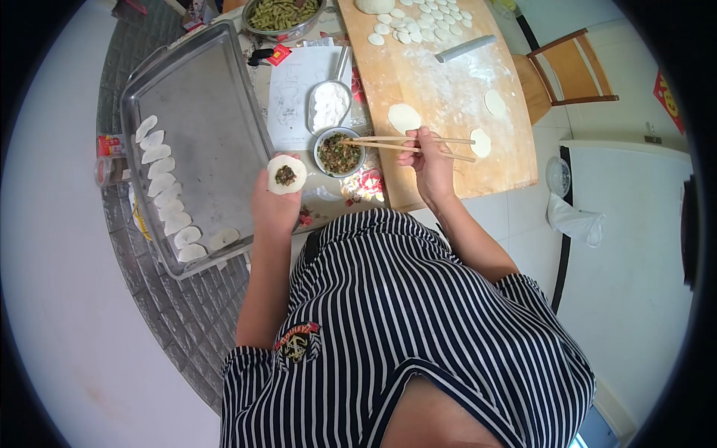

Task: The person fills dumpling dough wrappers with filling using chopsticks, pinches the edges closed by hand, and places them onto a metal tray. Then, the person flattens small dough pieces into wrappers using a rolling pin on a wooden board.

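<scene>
On my left hand (275,205) lies a round dumpling wrapper (296,171) with a small heap of filling (285,175) in its middle; some of the fingers are hidden beneath it. My right hand (432,166) grips a pair of wooden chopsticks (388,142), their tips in the bowl of chopped filling (327,166). Just beyond that hand, a flat wrapper (404,117) lies on the floured wooden board (493,168). Left of my left hand is a metal tray (216,97) with a row of folded dumplings (160,166) along its left side.
A container of flour (329,106) stands behind the filling bowl, on a printed sheet (287,86). Farther back are a bowl of green pieces (280,15), many small dough rounds (426,21) and a rolling pin (465,48). A wooden chair (571,69) stands beyond the board.
</scene>
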Demonstrator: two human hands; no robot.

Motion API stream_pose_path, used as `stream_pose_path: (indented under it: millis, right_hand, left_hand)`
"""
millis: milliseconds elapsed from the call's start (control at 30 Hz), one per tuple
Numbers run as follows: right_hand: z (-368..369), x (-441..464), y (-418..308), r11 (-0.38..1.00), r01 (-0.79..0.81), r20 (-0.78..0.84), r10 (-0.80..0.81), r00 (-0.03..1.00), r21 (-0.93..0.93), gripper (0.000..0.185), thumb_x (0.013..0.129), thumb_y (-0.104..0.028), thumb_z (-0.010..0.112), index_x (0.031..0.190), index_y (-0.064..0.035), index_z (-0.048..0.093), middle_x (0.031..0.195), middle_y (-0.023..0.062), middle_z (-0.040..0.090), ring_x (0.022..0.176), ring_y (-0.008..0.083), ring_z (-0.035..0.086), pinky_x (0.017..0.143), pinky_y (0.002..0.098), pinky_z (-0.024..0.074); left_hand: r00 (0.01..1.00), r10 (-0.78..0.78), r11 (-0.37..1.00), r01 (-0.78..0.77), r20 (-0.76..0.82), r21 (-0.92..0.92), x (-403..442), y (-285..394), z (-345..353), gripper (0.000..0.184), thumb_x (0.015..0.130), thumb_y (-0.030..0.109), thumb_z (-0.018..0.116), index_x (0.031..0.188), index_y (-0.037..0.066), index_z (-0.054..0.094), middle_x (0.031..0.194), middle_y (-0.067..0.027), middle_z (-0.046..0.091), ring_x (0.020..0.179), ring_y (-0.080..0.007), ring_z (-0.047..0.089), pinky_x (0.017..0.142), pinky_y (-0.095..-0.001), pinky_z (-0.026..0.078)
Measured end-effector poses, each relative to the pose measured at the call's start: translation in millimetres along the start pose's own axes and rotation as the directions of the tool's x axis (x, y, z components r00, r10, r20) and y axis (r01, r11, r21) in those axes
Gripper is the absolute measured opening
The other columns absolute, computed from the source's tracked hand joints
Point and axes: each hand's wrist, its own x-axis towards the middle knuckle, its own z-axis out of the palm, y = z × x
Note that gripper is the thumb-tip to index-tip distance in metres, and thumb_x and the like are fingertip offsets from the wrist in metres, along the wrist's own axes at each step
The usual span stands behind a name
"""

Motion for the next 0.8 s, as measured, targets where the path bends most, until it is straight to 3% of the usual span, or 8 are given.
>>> stream_pose_path:
  millis: [267,433,533,700,800]
  right_hand:
    - [13.6,-21.3,-31.0,0.997,0.053,0.028,-0.054,0.998,0.058,0.037,0.105,-0.034,0.053,0.105,0.0009,0.063,0.083,0.0077,0.064,0.063,0.0161,0.065,0.059,0.0270,0.0559]
    - [28.3,-38.4,-51.7,0.990,0.044,0.069,-0.054,0.996,0.133,0.038,0.105,-0.033,0.053,0.105,0.0031,0.063,0.082,0.0107,0.066,0.062,0.0179,0.066,0.056,0.0279,0.0575]
    - [41.0,-48.7,-58.7,0.993,0.036,0.124,-0.050,0.991,0.109,0.036,0.105,-0.035,0.051,0.105,-0.0014,0.062,0.083,0.0070,0.064,0.062,0.0149,0.063,0.057,0.0262,0.0534]
    - [48.6,-49.9,-44.9,1.000,0.029,0.258,-0.030,0.966,0.005,0.035,0.106,-0.031,0.050,0.106,0.0018,0.062,0.084,0.0107,0.066,0.064,0.0177,0.067,0.056,0.0277,0.0563]
    - [47.6,-53.4,-39.7,0.995,0.074,0.258,-0.055,0.965,-0.067,0.034,0.106,-0.024,0.050,0.107,0.0069,0.063,0.082,0.0135,0.067,0.065,0.0185,0.068,0.059,0.0278,0.0591]
  left_hand:
    - [0.999,0.026,0.996,-0.029,0.036,0.082,2.6,-9.8,7.6,0.042,0.107,0.021,0.032,0.135,-0.008,0.045,0.132,-0.0227,0.055,0.130,-0.0357,0.051,0.113,-0.0448,0.040]
    - [0.993,-0.106,0.993,0.103,0.054,0.052,-1.8,-15.4,26.4,0.045,0.109,0.026,0.029,0.135,-0.008,0.045,0.134,-0.0234,0.054,0.131,-0.0348,0.050,0.113,-0.0449,0.040]
    - [0.982,-0.173,0.985,0.172,0.079,0.026,-9.7,-19.6,44.7,0.045,0.110,0.028,0.029,0.133,-0.007,0.046,0.135,-0.0234,0.054,0.130,-0.0352,0.051,0.113,-0.0461,0.041]
    - [0.951,-0.241,0.970,0.235,0.193,0.057,-26.7,-19.7,59.7,0.048,0.110,0.027,0.026,0.140,-0.007,0.041,0.141,-0.0236,0.050,0.135,-0.0357,0.047,0.115,-0.0473,0.039]
    - [0.931,-0.250,0.960,0.274,0.264,-0.056,-32.4,-17.0,63.3,0.046,0.110,0.028,0.029,0.138,-0.006,0.043,0.138,-0.0223,0.053,0.134,-0.0358,0.049,0.113,-0.0473,0.042]
